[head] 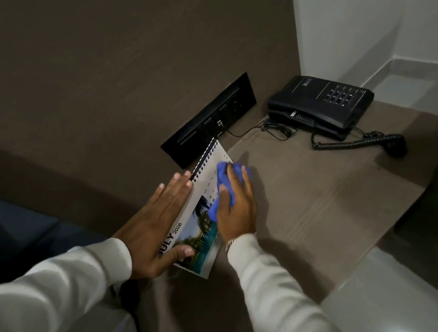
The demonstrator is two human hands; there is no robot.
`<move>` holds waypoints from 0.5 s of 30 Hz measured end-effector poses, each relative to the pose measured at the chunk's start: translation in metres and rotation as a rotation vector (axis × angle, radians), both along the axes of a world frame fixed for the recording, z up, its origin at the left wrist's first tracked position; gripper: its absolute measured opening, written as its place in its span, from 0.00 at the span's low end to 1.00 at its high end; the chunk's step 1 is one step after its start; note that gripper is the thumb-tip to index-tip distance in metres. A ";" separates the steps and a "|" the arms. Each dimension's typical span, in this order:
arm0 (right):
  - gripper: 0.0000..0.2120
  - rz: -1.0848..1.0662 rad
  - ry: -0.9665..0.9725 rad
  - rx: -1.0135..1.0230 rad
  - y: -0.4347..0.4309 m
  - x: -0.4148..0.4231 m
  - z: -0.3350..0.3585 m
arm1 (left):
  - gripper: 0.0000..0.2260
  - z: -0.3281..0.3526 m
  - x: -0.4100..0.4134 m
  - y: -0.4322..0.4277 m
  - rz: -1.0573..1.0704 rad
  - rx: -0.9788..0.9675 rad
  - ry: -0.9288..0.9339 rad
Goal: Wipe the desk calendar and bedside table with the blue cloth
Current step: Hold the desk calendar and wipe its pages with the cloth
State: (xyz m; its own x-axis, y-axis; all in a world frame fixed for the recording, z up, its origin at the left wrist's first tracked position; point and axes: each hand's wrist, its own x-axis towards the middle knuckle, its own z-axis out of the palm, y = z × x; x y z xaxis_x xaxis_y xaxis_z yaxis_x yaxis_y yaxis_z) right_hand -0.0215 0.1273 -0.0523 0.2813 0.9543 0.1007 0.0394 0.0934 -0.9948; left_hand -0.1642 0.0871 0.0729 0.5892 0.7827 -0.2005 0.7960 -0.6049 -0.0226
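A spiral-bound desk calendar [204,204] with a palm-tree photo and "JULY 2026" stands on the brown bedside table [315,199], near its left side by the wall. My left hand [161,224] steadies it, fingers flat along its back edge and thumb on the front of the page. My right hand [235,206] presses the crumpled blue cloth [225,176] flat against the calendar's front page, at its far half. The cloth pokes out beyond my fingertips and beside my thumb.
A black telephone [322,106] with a coiled cord [350,144] sits at the table's far end. A black socket panel [211,118] is set in the brown wall behind the calendar. Glossy pale floor [397,311] lies past the table's right edge.
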 end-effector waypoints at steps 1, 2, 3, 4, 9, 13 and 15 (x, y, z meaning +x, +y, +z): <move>0.20 -0.007 -0.024 -0.017 -0.013 -0.002 -0.008 | 0.44 0.000 0.000 0.000 -0.001 -0.002 0.001; 0.20 -0.004 -0.050 -0.005 -0.028 -0.005 -0.014 | 0.44 0.000 0.000 0.000 0.000 -0.003 -0.002; 0.20 0.014 -0.057 0.010 -0.042 -0.012 -0.018 | 0.44 0.000 0.000 -0.001 0.000 -0.001 -0.008; 0.20 0.046 -0.042 0.012 -0.055 -0.018 -0.019 | 0.44 0.000 -0.001 -0.001 -0.002 0.003 -0.014; 0.21 0.005 0.055 0.101 -0.056 -0.027 0.007 | 0.43 -0.001 -0.002 0.000 -0.036 0.034 -0.004; 0.21 0.023 -0.029 0.106 -0.008 -0.001 0.018 | 0.43 0.000 -0.004 0.002 -0.042 0.031 0.012; 0.21 0.031 -0.063 0.059 -0.006 0.006 0.011 | 0.44 0.002 -0.003 0.001 -0.031 0.022 0.003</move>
